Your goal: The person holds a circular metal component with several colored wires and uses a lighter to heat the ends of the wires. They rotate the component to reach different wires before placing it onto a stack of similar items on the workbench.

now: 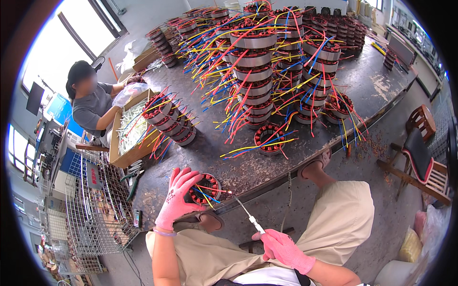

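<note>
My left hand (175, 198), in a pink glove, grips a round motor stator (206, 188) with red windings and coloured wires at the near edge of the dark workbench (381, 86). My right hand (285, 248), also in a pink glove, holds a thin tool with a white handle (249, 215). Its metal tip points up toward the stator's wires and reaches close to them. A single stator (268, 138) lies on the bench just beyond.
Tall stacks of wired stators (253, 71) fill the bench's middle and back. A leaning stack (171, 119) stands beside a cardboard box (125, 157) at the left, where another person (90, 102) sits. Wire racks (90, 209) stand at lower left, a wooden chair (422, 152) at right.
</note>
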### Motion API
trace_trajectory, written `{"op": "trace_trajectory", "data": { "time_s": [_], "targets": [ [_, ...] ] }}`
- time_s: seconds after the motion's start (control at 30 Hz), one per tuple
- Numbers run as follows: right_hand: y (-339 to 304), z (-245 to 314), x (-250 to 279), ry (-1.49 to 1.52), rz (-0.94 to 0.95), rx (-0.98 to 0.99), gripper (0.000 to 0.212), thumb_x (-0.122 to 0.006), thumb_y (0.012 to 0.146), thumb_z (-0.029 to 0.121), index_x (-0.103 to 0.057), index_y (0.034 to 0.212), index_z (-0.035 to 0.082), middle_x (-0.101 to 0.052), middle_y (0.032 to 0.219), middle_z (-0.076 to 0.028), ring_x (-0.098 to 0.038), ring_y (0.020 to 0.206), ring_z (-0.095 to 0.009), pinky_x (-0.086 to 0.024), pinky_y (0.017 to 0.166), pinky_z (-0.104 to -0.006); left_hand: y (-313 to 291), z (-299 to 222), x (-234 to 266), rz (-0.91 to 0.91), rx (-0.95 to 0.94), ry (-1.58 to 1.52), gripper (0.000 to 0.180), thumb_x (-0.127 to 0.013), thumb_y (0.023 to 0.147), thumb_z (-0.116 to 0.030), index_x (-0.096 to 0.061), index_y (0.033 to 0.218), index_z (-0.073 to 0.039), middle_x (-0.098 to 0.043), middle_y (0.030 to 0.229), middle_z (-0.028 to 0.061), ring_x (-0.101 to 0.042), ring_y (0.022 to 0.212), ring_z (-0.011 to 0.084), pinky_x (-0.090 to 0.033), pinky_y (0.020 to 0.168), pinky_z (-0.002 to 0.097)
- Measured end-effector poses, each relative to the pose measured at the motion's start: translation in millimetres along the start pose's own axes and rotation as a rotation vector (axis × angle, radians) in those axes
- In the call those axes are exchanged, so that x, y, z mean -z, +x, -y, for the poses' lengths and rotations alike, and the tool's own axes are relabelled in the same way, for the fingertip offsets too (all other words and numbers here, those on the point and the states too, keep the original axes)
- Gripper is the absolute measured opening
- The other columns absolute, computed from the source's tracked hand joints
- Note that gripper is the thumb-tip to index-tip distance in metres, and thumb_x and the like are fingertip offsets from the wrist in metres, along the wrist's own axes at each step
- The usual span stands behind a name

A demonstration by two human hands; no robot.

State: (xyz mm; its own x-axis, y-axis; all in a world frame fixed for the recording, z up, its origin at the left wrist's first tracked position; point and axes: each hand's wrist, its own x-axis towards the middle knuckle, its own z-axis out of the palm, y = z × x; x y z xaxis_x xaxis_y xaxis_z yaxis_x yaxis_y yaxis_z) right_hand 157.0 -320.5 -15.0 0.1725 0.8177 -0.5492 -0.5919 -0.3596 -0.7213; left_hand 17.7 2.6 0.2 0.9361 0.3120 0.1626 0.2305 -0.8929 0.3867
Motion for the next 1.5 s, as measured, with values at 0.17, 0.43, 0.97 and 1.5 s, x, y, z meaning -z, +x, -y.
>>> {"op": "trace_trajectory", "data": {
  "time_s": [0.17,0.43,0.97,1.5],
  "targets": [
    [2.6,-6.8,3.0,-0.008,-0.005,-0.011,0.034,-0.044,0.106,0.021,-0.063,0.121,-0.003,-0.048,0.066,-0.001,-0.049,0.059,-0.009,-0.051,0.062,-0.0283,0.0,-0.2,0.1,-0.003,0.003,0.011,0.095,-0.092,0.045,-0.025,-0.062,0.133,-0.01,-0.058,0.139,0.0079,-0.042,0.143,0.0313,-0.02,0.125,0.0516],
    [0.3,-0.9,1.6,-0.123,0.04,0.105,0.035,-0.044,0.106,0.022,-0.063,0.122,-0.002,-0.047,0.065,-0.001,-0.05,0.059,-0.009,-0.051,0.062,-0.0277,-0.4,1.3,-0.6,-0.004,-0.006,0.024,0.096,-0.092,0.045,-0.026,-0.061,0.134,-0.01,-0.058,0.14,0.0077,-0.041,0.143,0.0313,-0.021,0.125,0.0514],
    [1.7,-3.0,2.4,-0.019,0.006,0.011,0.036,-0.043,0.107,0.023,-0.063,0.123,-0.002,-0.048,0.064,-0.001,-0.05,0.058,-0.009,-0.049,0.06,-0.0278,-0.5,1.0,-0.3,-0.003,-0.002,0.02,0.096,-0.092,0.044,-0.023,-0.061,0.134,-0.01,-0.058,0.14,0.0071,-0.041,0.143,0.0316,-0.02,0.125,0.0517],
    [0.7,1.1,-0.1,-0.049,0.003,0.014,0.035,-0.043,0.106,0.022,-0.064,0.12,-0.002,-0.049,0.067,-0.001,-0.05,0.058,-0.009,-0.051,0.061,-0.0281,0.3,-1.5,0.4,0.004,-0.001,0.032,0.095,-0.092,0.047,-0.027,-0.06,0.135,-0.01,-0.056,0.141,0.0087,-0.04,0.143,0.0334,-0.02,0.125,0.0526]
  ]
}}
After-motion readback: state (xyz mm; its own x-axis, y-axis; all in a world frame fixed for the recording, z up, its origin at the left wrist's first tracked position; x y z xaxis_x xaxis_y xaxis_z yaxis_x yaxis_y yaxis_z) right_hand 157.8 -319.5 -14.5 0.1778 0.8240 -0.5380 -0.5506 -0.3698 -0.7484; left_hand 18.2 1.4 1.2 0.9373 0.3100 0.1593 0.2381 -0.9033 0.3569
